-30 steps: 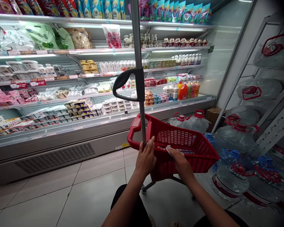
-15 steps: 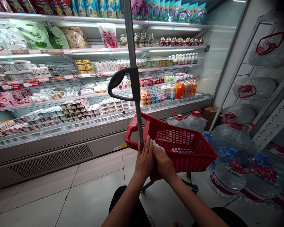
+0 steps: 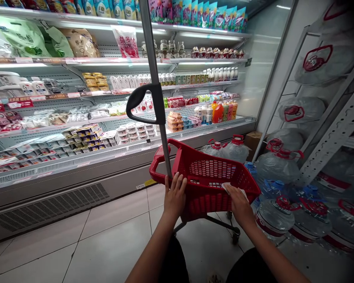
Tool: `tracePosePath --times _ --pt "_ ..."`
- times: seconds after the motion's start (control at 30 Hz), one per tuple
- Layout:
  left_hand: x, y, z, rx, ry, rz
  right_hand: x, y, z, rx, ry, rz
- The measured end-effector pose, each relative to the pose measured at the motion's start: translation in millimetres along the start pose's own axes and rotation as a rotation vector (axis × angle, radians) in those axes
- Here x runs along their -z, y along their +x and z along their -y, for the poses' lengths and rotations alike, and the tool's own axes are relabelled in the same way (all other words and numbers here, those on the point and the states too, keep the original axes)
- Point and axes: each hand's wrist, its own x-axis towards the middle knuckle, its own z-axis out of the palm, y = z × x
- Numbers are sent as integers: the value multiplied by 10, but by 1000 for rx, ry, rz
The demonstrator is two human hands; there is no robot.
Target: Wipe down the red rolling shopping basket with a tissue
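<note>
A red plastic shopping basket cart (image 3: 206, 200) stands in front of me, with a grey pole (image 3: 151, 47) rising from its left end. On the pole is a dark loop handle (image 3: 146, 104). My left hand (image 3: 174, 194) lies on the basket's near rim beside the pole's foot, its fingers stretched out and slightly apart. Farther right along the same rim, my right hand (image 3: 238, 202) presses a white wipe (image 3: 228, 188) against the edge, fingers together over it. Part of the wipe is hidden under that hand.
Behind the cart runs an open refrigerated display case (image 3: 106, 157) stocked with bags, bottles and tubs. Large water bottles (image 3: 274, 216) with red handles crowd the floor and a rack (image 3: 330, 141) at right. Pale tiles (image 3: 112, 239) cover the floor.
My hands were together near the pole's foot. The right hand has slid right along the rim with the white wipe; the left stays near the pole. The view has turned slightly right.
</note>
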Motion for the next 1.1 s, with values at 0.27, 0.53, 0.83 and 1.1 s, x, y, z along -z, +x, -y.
tracePosePath --times 0.27,0.53,0.83,1.1 --pt "-58 90 64 23 -15 -13 -326 440 920 135 187 45" --pt "-76 22 178 25 22 -23 -425 643 1380 235 257 70" --pt "-59 -45 228 32 34 -42 -100 11 333 71 24 5" --pt "-203 -32 65 11 50 -32 -564 620 1407 217 117 -29"
